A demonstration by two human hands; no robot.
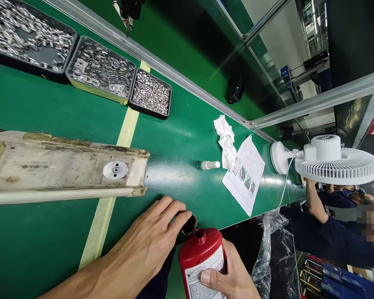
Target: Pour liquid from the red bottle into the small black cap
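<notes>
My right hand [233, 274] is wrapped around a red plastic bottle [187, 259] with a white printed label. The bottle's threaded neck is uncapped and sits close to a small round cup [189, 225] with a dark inside. My left hand [162, 222] has its fingertips closed at the rim of this cup, near the table's front edge. Part of the cup's far side is hidden by my fingers. Beyond them on the green table lies a small bottle with a white cap [210, 165].
Trays of metal parts [101, 68] line the back left. A worn, pale channel-shaped fixture [65, 166] with a round metal disc lies left. A crumpled white cloth [226, 141], a printed sheet [246, 174] and a white fan [333, 162] stand right. Another person [330, 232] is behind the fan.
</notes>
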